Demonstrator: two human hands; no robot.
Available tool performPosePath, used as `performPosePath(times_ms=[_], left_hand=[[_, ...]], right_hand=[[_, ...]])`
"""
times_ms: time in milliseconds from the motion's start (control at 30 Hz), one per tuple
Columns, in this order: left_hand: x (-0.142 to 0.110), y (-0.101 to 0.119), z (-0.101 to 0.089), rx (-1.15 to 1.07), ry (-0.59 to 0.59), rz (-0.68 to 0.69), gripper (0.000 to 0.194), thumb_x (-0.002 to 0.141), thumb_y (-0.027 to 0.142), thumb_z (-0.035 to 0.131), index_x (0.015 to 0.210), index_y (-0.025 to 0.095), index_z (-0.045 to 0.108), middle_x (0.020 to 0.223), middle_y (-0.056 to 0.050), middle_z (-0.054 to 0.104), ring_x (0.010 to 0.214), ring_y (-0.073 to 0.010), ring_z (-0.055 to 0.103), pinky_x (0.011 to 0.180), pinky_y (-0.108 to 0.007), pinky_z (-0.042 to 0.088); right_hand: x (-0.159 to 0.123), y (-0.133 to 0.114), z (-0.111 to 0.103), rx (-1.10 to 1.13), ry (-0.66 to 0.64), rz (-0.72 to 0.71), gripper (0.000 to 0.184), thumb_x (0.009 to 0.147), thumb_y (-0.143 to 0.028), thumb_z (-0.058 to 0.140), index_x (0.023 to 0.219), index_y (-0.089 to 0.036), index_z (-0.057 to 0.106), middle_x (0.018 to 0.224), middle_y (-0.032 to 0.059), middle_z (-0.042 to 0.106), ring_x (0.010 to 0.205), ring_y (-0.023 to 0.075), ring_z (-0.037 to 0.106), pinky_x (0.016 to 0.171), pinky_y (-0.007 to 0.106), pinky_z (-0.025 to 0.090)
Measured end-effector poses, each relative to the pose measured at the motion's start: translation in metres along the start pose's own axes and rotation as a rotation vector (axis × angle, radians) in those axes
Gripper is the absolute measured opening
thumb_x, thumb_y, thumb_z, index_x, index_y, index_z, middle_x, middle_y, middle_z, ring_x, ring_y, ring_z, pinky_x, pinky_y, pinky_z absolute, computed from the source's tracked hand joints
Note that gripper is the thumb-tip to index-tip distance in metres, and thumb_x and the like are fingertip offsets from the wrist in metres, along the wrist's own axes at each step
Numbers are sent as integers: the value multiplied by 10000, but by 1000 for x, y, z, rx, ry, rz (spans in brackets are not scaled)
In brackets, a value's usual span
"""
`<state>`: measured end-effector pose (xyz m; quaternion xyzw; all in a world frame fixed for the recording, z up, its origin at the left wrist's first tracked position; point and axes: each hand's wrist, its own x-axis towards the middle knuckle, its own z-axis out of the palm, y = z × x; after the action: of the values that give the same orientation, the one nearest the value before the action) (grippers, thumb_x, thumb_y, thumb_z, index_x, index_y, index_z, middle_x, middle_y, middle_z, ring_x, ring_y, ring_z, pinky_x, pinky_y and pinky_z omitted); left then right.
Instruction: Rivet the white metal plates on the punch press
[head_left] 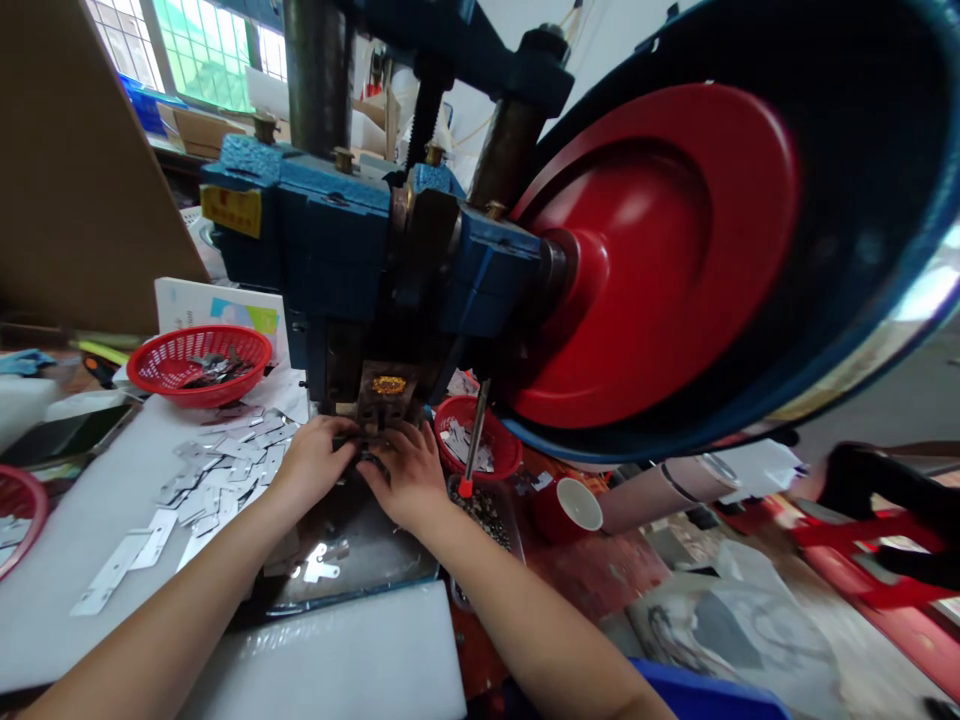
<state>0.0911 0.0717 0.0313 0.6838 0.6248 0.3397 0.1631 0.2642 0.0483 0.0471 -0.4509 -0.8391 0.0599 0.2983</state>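
Note:
At the foot of a blue press [334, 240], both hands are close together by the dark metal die [386, 390]. My left hand [315, 462] has its fingers drawn together at the die's left front; what lies between them is too dark to make out. My right hand [409, 475] is bent over the die's right front, fingers curled, thumb toward the left hand, and its fingertips hide whatever they grip. Below the hands, a few shiny small metal plates [321, 566] rest on a dark, glossy surface. Many flat metal plates [225, 475] are spread to the left on white foam.
A red basket [199, 392] with metal pieces stands at left, another red basket [504, 462] right of the die. Beside it are a red-tipped lever [475, 440], a tray of small parts [496, 515] and a red cup [577, 505]. The large red-and-blue wheel [645, 290] overhangs the right side.

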Motion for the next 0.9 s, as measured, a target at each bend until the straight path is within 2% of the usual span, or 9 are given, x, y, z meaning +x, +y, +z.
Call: performPosePath(times_ms=[67, 133, 267, 333, 400, 500, 600, 767, 900], left_hand=[[-4, -3, -11, -4, 33, -23, 304, 786, 378, 483, 933, 206, 687, 972, -72, 675, 970, -253, 596, 880, -383, 455], [-10, -10, -25, -10, 58, -66, 328, 797, 424, 473, 949, 214, 673, 978, -65, 668, 953, -252, 594, 829, -380, 468], [-32, -29, -51, -28, 77, -163, 362, 787, 498, 479, 959, 233, 657, 1021, -52, 658, 957, -252, 587, 756, -354, 473], [-45, -38, -58, -23, 66, -174, 366, 789, 519, 481, 948, 240, 656, 1036, -52, 656, 998, -256, 578, 798, -356, 465], [-57, -44, -62, -9, 26, -166, 366, 793, 536, 482, 938, 250, 660, 1026, -48, 657, 1013, -254, 577, 846, -363, 452], [-72, -53, -64, 19, -38, -141, 374, 800, 554, 476, 945, 264, 662, 1024, -44, 653, 1007, -249, 581, 883, -372, 440], [-85, -60, -66, 67, -78, -98, 387, 808, 561, 473, 973, 264, 657, 1054, -49, 645, 1014, -249, 582, 906, -381, 433], [-100, -62, -63, 254, -99, 22, 406, 816, 542, 489, 1064, 266, 656, 1145, -65, 615, 1064, -262, 562, 924, -398, 432], [-106, -64, -54, 391, -116, 86, 528, 761, 608, 537, 1164, 277, 625, 1287, -72, 552, 1179, -309, 493, 1001, -465, 376]], right_hand=[[-5, 7, 2, 138, 75, 78, 218, 886, -375, 544, 1012, -244, 664, 1128, 53, 642, 1124, 236, 518, 1036, 458, 321], [-16, 18, 3, 336, 184, 229, 255, 912, -367, 471, 985, -208, 657, 1043, 80, 656, 1024, 218, 573, 937, 395, 423], [-51, 37, -5, 835, 296, 594, 385, 913, -499, 416, 976, -197, 645, 909, 79, 684, 904, 224, 631, 802, 362, 497], [-66, 40, -15, 1028, 316, 651, 463, 909, -566, 379, 999, -200, 649, 905, 76, 691, 879, 224, 640, 793, 369, 506], [-76, 39, -25, 1112, 320, 615, 509, 908, -597, 358, 1027, -200, 653, 900, 74, 693, 861, 218, 640, 811, 379, 501], [-81, 35, -35, 1075, 286, 539, 455, 894, -569, 443, 1073, -206, 652, 909, 60, 692, 861, 202, 631, 842, 369, 488], [-79, 34, -37, 992, 257, 533, 416, 871, -553, 506, 1052, -212, 660, 900, 49, 688, 834, 190, 625, 820, 347, 494], [-76, 36, -37, 862, 260, 542, 474, 842, -610, 499, 1029, -201, 648, 985, 72, 685, 903, 220, 622, 852, 364, 482], [-76, 36, -40, 773, 236, 518, 479, 843, -622, 475, 988, -198, 646, 1014, 80, 674, 985, 241, 602, 900, 379, 460]])
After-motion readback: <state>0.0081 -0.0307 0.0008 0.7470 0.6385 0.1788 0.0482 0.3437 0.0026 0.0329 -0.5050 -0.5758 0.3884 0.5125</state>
